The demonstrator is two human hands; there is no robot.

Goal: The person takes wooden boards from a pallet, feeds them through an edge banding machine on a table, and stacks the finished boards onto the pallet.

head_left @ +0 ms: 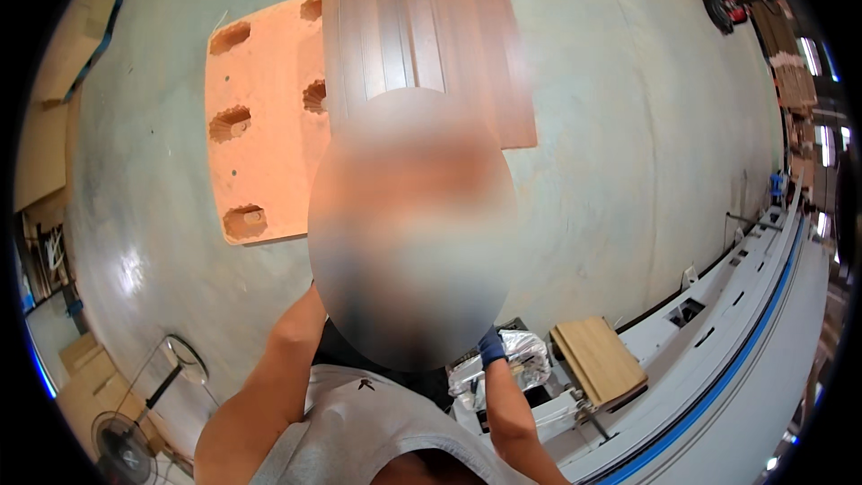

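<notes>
A large blurred oval covers the middle of the head view and hides what lies there. My left forearm [294, 328] runs up into its lower left edge, and the left hand cannot be made out. On the other side, my right hand [491, 347] shows only a strip of dark blue glove; its fingers are hidden. Crumpled clear plastic wrap [525, 355] lies close beside that hand. Beyond the oval, long brown wood-grain boards [467, 36] lie overlapped on an orange pallet [269, 117]. Whether either hand touches them cannot be seen.
To the right runs a long grey machine bed [718, 341] with a blue strip. A light wood-grain panel [599, 361] rests near it. A fan [126, 449] stands at the lower left, cardboard [45, 153] along the left. A red and black machine [725, 7] sits far right.
</notes>
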